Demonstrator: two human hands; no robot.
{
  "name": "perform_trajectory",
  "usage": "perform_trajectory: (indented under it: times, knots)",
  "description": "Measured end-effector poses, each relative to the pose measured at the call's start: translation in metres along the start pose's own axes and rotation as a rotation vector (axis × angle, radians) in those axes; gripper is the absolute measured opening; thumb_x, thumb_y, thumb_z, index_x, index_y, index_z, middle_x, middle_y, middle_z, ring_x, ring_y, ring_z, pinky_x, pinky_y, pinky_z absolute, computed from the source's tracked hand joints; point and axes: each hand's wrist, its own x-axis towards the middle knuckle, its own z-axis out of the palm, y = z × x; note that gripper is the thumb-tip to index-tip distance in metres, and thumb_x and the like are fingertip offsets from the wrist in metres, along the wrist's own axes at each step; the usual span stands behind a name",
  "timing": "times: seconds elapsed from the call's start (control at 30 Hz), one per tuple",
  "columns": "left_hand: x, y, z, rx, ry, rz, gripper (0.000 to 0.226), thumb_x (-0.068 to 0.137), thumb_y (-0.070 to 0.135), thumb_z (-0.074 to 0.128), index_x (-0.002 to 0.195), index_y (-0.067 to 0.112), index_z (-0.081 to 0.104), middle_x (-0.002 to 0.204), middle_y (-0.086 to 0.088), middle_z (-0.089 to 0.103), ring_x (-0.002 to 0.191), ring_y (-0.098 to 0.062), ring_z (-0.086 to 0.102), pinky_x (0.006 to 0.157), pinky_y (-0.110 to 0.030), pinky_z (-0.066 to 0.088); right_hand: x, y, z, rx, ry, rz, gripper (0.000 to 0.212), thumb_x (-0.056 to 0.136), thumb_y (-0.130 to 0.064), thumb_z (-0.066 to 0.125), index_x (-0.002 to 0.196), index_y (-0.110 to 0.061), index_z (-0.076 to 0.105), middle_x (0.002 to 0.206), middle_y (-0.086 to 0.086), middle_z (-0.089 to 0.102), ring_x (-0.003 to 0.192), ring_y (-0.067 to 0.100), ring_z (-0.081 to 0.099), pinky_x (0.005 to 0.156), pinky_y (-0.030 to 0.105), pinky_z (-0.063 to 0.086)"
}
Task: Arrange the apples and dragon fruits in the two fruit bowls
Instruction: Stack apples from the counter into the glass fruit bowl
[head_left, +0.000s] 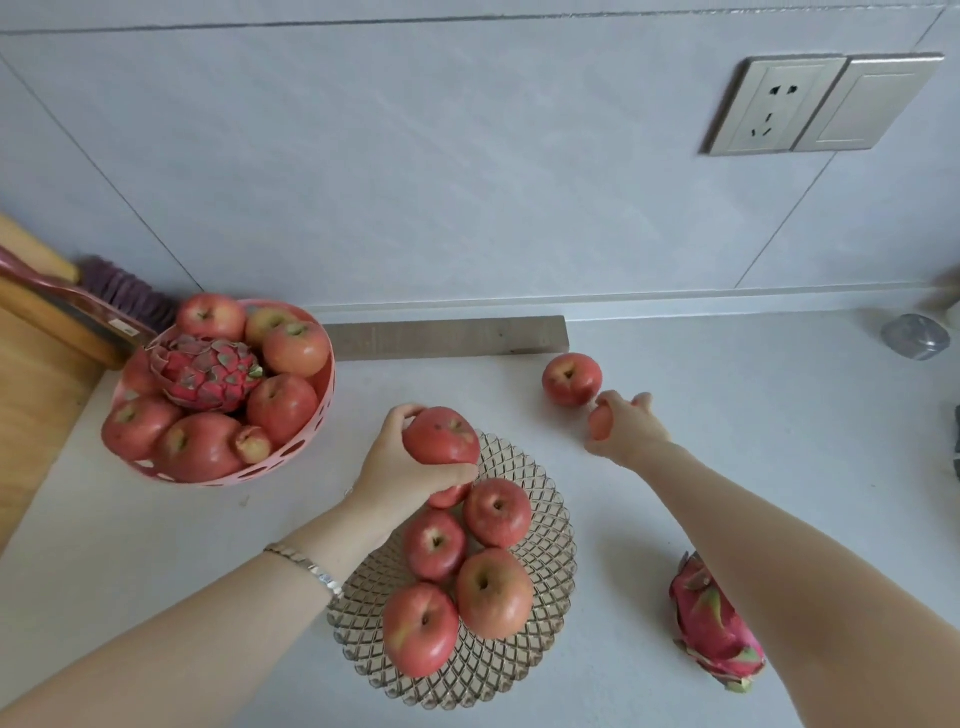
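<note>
My left hand (400, 467) grips a red apple (440, 435) just above the far rim of the clear glass bowl (553, 525), which holds several apples (493, 592). My right hand (623, 423) is stretched out beside a loose apple (571, 379) on the counter. Its fingertips are at that apple's near side and hold nothing. The pink perforated bowl (218, 477) at the left carries several apples and one dragon fruit (208, 375). A second dragon fruit (719, 631) lies on the counter under my right forearm.
A wooden strip (447, 338) lies along the wall behind the bowls. A brush (124, 291) and a wooden board (31, 374) sit at the left. A grey round object (914, 336) is at the far right, and a wall socket (774, 106) sits above.
</note>
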Motion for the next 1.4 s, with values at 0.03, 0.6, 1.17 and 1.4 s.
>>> perform_trajectory:
  times: [0.03,0.6,1.17,1.4]
  knots:
    - [0.001,-0.001,0.000,0.014,-0.001,0.004,0.076,0.045,0.021,0.085,0.108,0.036,0.044,0.102,0.013,0.051,0.096,-0.011,0.056,0.088,-0.035,0.048,0.002,0.002,0.001,0.048,-0.007,0.018,0.058,0.075,-0.025,0.067,0.128,-0.025,0.043,0.124,0.014,0.035,0.090,0.035,0.058,0.081,0.035,0.050]
    - [-0.052,-0.082,-0.055,0.509,-0.111,0.215,0.073,0.058,0.017,0.077,0.119,0.033,0.039,0.121,0.014,0.040,0.107,-0.004,0.049,0.086,-0.018,0.041,-0.132,-0.040,0.013,0.674,-0.059,-0.194,0.059,0.056,-0.029,0.087,0.101,-0.038,0.051,0.105,0.001,0.057,0.087,0.015,0.061,0.068,0.026,0.053]
    - [-0.041,-0.091,-0.060,0.575,-0.365,0.114,0.052,0.092,0.024,0.045,0.142,0.025,0.030,0.150,0.003,0.021,0.139,-0.014,0.023,0.115,-0.031,0.021,-0.169,-0.048,0.025,0.906,-0.127,-0.097,0.038,0.073,-0.025,0.077,0.102,-0.030,0.054,0.109,0.006,0.057,0.087,0.017,0.061,0.059,0.025,0.052]
    - [-0.016,-0.066,-0.048,0.686,-0.217,0.193,0.035,0.096,0.032,0.039,0.127,0.021,0.053,0.134,0.000,0.054,0.124,-0.019,0.050,0.104,-0.036,0.040,-0.155,-0.059,0.027,1.166,-0.156,0.044,0.032,0.080,-0.028,0.067,0.108,-0.021,0.053,0.109,0.008,0.056,0.087,0.025,0.062,0.060,0.032,0.054]
